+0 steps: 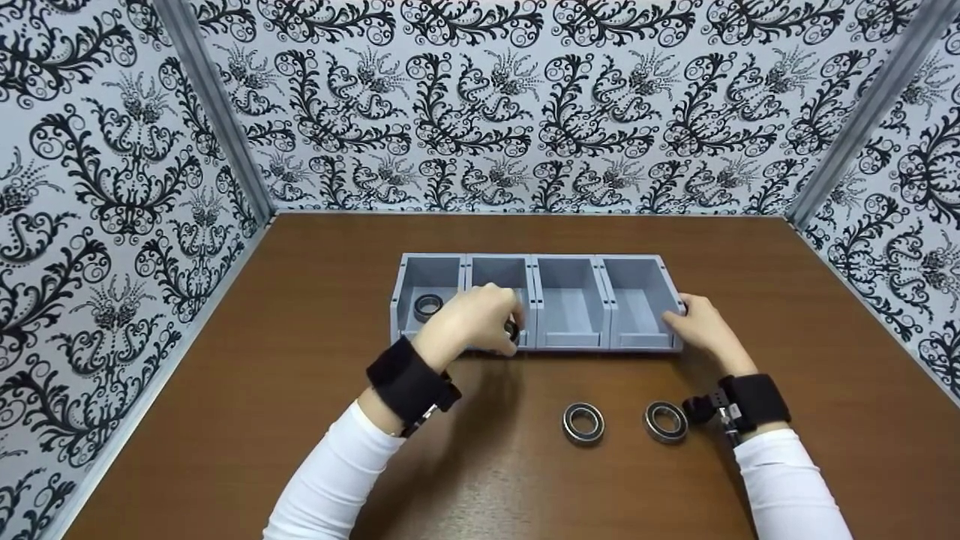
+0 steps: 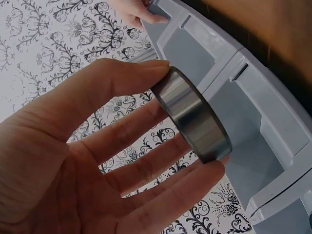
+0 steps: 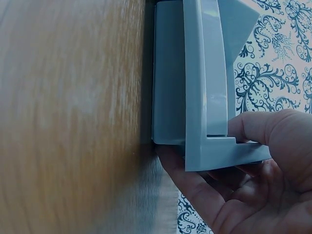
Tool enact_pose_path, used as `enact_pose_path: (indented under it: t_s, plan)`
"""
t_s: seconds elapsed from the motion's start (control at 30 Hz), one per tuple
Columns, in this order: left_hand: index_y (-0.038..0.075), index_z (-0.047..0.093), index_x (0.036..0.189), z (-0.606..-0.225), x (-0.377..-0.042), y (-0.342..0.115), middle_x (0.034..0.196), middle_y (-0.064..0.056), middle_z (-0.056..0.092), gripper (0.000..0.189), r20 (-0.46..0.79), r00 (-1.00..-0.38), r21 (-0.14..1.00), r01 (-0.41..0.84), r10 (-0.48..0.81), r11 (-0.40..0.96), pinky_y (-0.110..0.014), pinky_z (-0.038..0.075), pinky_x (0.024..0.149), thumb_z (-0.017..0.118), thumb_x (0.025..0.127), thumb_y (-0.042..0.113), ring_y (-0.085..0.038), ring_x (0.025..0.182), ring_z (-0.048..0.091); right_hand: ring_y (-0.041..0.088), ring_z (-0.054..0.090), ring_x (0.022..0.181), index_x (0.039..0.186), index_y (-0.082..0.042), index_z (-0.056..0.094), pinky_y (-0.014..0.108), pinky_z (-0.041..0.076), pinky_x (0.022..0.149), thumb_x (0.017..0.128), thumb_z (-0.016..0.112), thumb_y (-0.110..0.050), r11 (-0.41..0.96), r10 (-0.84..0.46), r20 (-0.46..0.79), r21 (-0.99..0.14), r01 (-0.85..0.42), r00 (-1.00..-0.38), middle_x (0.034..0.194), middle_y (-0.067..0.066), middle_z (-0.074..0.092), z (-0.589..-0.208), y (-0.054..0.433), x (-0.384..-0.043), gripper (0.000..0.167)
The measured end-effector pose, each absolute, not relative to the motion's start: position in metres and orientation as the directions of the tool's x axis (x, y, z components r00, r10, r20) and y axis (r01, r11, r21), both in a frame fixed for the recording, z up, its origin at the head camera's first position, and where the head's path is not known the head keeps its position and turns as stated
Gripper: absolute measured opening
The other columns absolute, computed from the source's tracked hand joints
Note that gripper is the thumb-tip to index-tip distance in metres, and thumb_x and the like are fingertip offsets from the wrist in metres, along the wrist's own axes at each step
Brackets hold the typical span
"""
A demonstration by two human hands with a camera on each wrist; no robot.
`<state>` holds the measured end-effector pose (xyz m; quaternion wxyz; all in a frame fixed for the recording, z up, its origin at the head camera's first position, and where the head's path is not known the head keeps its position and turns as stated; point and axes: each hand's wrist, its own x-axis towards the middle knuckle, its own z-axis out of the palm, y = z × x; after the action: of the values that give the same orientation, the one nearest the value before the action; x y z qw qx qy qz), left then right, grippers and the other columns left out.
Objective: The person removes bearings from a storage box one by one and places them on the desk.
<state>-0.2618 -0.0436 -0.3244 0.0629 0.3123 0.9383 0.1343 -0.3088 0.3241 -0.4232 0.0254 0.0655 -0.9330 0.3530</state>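
Between thumb and fingers my left hand (image 1: 480,313) pinches a bearing (image 2: 192,114), a metal ring with a shiny outer band, over the front of the second compartment from the left. The grey four-bay bin (image 1: 574,341) stands on the table. My right hand (image 1: 703,326) grips the bin's right end wall, its thumb inside and its fingers outside, as the right wrist view shows. Another bearing (image 1: 428,306) lies in the leftmost compartment. In the head view the left hand covers most of the bearing it holds.
Two more bearings lie on the brown table (image 1: 315,300) in front of the bin, one bearing (image 1: 583,424) near the middle and one bearing (image 1: 665,421) beside the right wrist strap. Patterned panels (image 1: 525,112) enclose the table at the back and sides.
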Motion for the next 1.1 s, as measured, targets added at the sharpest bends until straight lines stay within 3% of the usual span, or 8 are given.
enact_pose_path:
  t_s: [0.2,0.37,1.1]
  plan:
    - [0.008,0.08,0.105,-0.325,-0.255,-0.045,0.104,-0.01,0.075,0.026,-0.005,-0.777,0.297,0.6,0.63,0.743,-0.045,0.056,0.084,0.081,0.079,0.008,-0.031,0.094,0.071,0.029,0.064,0.087,0.125,0.023,0.056,0.033,0.05,0.074,0.094,0.056,-0.003,0.741,-0.101,0.089,-0.658,-0.135,-0.991,0.107,0.033,0.068,-0.422,0.324,-0.307,0.04]
    - [0.009,0.081,0.104,-0.327,-0.248,-0.046,0.101,-0.008,0.076,0.025,0.012,-0.774,0.289,0.608,0.633,0.739,-0.045,0.057,0.08,0.078,0.079,0.007,-0.03,0.091,0.071,0.032,0.064,0.092,0.128,0.024,0.054,0.035,0.05,0.077,0.096,0.056,-0.004,0.743,-0.102,0.074,-0.658,-0.126,-0.992,0.113,0.036,0.066,-0.421,0.324,-0.306,0.043]
    - [0.01,0.081,0.1,-0.33,-0.228,-0.048,0.099,-0.008,0.076,0.023,0.003,-0.755,0.297,0.627,0.656,0.72,-0.044,0.058,0.077,0.084,0.077,0.009,-0.029,0.091,0.072,0.034,0.064,0.092,0.128,0.022,0.055,0.036,0.05,0.077,0.097,0.056,-0.004,0.74,-0.089,0.065,-0.664,-0.11,-0.994,0.111,0.035,0.066,-0.42,0.323,-0.305,0.041]
